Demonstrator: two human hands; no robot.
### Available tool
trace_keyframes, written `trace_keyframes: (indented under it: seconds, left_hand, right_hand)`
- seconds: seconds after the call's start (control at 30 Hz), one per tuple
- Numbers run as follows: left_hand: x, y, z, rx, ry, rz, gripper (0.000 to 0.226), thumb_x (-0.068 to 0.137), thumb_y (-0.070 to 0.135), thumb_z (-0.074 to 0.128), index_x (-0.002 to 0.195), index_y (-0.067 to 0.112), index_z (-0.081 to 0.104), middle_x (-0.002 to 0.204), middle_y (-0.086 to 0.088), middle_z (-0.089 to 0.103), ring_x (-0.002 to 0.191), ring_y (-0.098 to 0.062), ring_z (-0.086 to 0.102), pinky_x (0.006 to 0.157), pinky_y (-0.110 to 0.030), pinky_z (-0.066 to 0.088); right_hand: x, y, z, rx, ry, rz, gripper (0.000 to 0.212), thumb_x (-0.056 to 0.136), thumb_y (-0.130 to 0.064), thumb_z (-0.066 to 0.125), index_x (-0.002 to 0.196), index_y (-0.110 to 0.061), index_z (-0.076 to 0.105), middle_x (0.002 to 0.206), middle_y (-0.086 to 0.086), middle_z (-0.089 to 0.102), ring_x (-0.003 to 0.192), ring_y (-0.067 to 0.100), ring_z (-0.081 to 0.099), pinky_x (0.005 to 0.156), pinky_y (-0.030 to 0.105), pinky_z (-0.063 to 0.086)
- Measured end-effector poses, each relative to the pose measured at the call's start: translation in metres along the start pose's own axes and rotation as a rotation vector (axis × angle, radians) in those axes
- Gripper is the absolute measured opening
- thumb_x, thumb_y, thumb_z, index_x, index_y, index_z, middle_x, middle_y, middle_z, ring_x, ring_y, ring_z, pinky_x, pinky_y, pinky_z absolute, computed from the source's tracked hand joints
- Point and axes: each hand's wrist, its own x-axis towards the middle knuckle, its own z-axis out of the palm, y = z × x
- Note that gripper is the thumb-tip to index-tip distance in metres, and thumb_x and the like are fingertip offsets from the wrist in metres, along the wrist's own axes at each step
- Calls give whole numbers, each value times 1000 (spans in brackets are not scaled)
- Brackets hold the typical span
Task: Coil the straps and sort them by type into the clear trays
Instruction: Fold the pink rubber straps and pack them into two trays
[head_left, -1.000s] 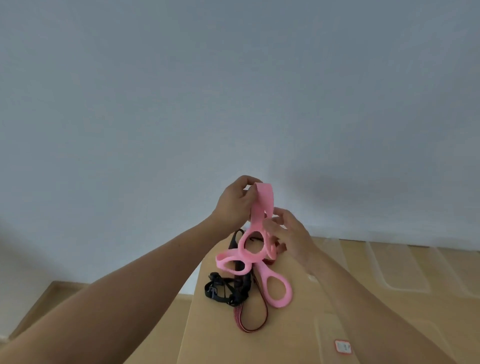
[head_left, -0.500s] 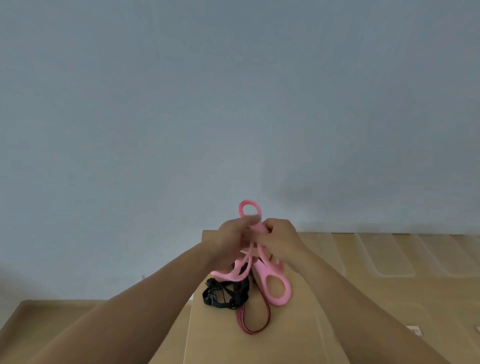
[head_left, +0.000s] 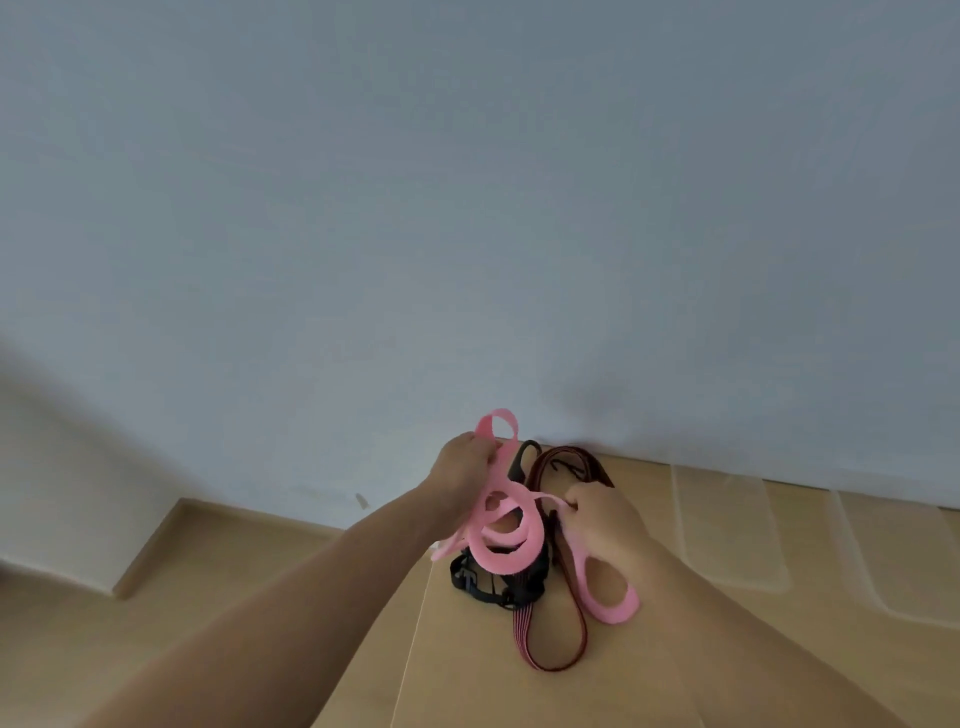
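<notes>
The pink strap (head_left: 506, 558) hangs between both hands in several loose loops. The left hand (head_left: 460, 467) has its fingers (head_left: 480, 452) curled round the upper part, with one small loop standing just above them. The right hand (head_left: 605, 527) pinches a taut run of the strap at its fingertips (head_left: 574, 506), and a further loop trails below that palm onto the tabletop (head_left: 467, 675). Beneath the fingers lie a black strap (head_left: 480, 590) and a dark red strap (head_left: 550, 665), tangled together. The clear trays (head_left: 727, 571) sit well off to the right of the right hand, with nothing visible in them. The pink strap looks light, soft and flat, with a slightly fuzzy face, so it should bend easily but spring open if let go. It is probably best held flat between thumb and finger near a free end, with the finished coil pinched across all its layers. The dangling loops could snag the straps below.
</notes>
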Motion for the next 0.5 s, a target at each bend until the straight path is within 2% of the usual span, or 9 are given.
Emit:
trace_keyframes:
  seconds: [0.07, 0.13, 0.23, 0.33, 0.4, 0.43, 0.5]
  left_hand:
    - [0, 7, -1, 49, -32, 31, 13, 88, 21, 51, 85, 9, 47, 68, -9, 40, 50, -21, 40, 51, -32, 35]
    - [-1, 17, -5, 160, -120, 106, 26, 79, 28, 66, 86, 8, 49, 69, -9, 41, 54, -21, 42, 52, -33, 39]
    - [-4, 37, -9, 430, -158, 246, 31, 68, 24, 71, 81, 11, 45, 67, -4, 43, 56, -17, 47, 56, -32, 40]
    - [-7, 62, -11, 401, -139, 339, 23, 67, 19, 65, 77, 8, 47, 70, -2, 48, 61, -17, 46, 60, -30, 38]
    - [-13, 80, -13, 308, -231, 378, 29, 69, 22, 66, 92, 5, 62, 92, 0, 65, 74, -19, 54, 68, -28, 41]
    - [-17, 87, -13, 277, -321, 394, 37, 73, 24, 67, 104, 4, 66, 103, -6, 69, 79, -21, 54, 70, -29, 40]
    - [-26, 98, -11, 253, -489, 431, 40, 82, 25, 68, 110, -3, 66, 111, -28, 64, 79, -31, 51, 64, -33, 41]
  right_hand:
    - [-2, -4, -13, 100, 36, -36, 35, 92, -34, 44, 60, -22, 47, 56, -5, 50, 50, 13, 46, 50, 30, 36]
    - [-11, -10, -36, 332, 54, -94, 23, 87, -39, 47, 68, -27, 55, 66, -6, 60, 59, 9, 55, 58, 31, 43]
    - [-27, -19, -78, 519, 126, -218, 12, 84, -45, 47, 79, -37, 55, 78, -12, 64, 64, 3, 60, 60, 25, 45]
    - [-42, -33, -120, 546, 259, -351, 9, 84, -41, 45, 85, -43, 54, 79, -17, 63, 62, 4, 56, 59, 24, 46]
    - [-51, -44, -142, 565, 374, -390, 12, 90, -34, 47, 88, -43, 55, 80, -17, 63, 66, 7, 58, 62, 28, 49]
    - [-55, -49, -151, 580, 439, -396, 16, 92, -29, 48, 89, -43, 57, 81, -19, 64, 69, 6, 60, 62, 25, 49]
    - [-61, -58, -165, 594, 556, -392, 24, 95, -23, 50, 88, -44, 59, 83, -23, 65, 73, 1, 62, 61, 15, 48]
